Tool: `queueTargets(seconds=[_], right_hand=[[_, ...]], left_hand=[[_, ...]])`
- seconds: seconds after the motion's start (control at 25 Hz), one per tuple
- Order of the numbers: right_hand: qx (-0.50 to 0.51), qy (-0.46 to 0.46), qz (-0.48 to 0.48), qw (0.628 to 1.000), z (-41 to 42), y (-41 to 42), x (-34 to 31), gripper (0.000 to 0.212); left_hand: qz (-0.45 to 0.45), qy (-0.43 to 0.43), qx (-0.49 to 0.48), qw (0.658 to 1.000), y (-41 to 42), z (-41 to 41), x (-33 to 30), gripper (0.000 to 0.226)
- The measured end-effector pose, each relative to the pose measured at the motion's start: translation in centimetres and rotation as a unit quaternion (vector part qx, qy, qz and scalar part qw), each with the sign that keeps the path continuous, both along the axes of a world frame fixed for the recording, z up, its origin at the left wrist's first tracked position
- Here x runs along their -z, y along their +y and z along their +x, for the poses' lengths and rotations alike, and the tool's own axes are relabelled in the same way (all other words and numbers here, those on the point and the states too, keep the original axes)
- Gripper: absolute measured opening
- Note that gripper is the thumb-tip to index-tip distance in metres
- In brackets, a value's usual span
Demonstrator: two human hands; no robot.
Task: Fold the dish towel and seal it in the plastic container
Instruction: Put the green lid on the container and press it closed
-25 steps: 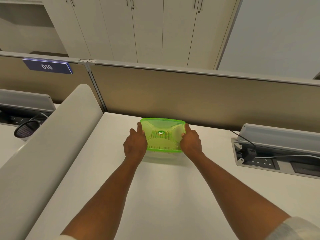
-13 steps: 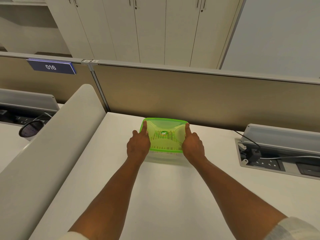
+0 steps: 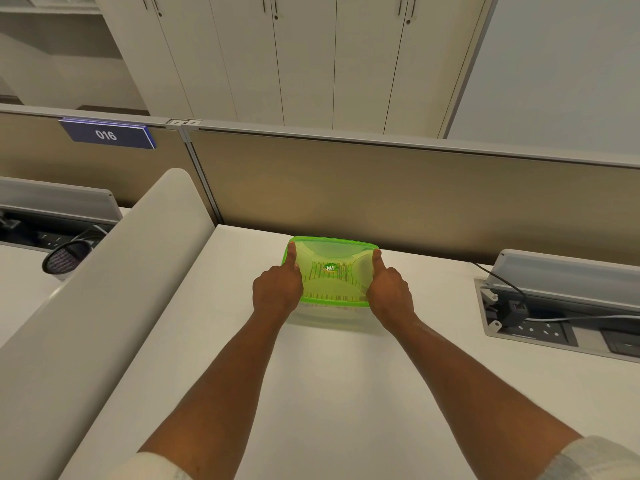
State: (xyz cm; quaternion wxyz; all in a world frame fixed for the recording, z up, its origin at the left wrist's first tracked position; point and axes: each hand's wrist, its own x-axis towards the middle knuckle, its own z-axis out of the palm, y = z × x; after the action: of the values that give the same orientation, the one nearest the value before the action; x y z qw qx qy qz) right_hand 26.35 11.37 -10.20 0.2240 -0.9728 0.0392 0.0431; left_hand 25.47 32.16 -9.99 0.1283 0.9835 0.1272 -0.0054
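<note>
Green translucent plastic lid [image 3: 330, 268] sits on the clear rectangular plastic container [image 3: 332, 311], which rests at the far edge of the white desk [image 3: 329, 393], touching or just short of the tan partition panel [image 3: 381, 199]. Striped dish towel [image 3: 329, 295] visible through the lid, inside the box, looks folded flat; exact fold can't be told through the plastic.

Left hand [image 3: 277, 292] clasps the container's left end, thumb laid along the lid's left rim toward the far-left corner. Right hand [image 3: 391, 294] mirrors it on the right end, thumb on the right rim near the far-right corner. Other fingers of both hands curl down around the sides, mostly hidden.

Progress, judged: fold done, towel in, lid on. Current step looks like pressing the rim to seal. Near edge of lid appears seated level; whether far corners are clicked shut can't be confirmed. Left: finish pressing round the rim, let go.

Off task: cable tray with sockets [image 3: 533, 327] at the desk's right edge, black mesh bin [image 3: 65, 259] beyond the left divider.
</note>
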Motion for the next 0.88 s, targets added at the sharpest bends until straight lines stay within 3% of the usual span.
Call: queueTargets(seconds=[0.56,0.88], right_hand=[[-0.004,-0.011,0.002,1.000,0.0,-0.1,0.1,0.069],[-0.020,-0.027,-0.054,0.998,0.0,-0.7,0.7,0.070]], left_hand=[[-0.016,-0.028,-0.010,0.999,0.3,-0.1,0.5,0.054],[0.012,-0.060,0.012,0.998,0.4,-0.3,1.3,0.058]])
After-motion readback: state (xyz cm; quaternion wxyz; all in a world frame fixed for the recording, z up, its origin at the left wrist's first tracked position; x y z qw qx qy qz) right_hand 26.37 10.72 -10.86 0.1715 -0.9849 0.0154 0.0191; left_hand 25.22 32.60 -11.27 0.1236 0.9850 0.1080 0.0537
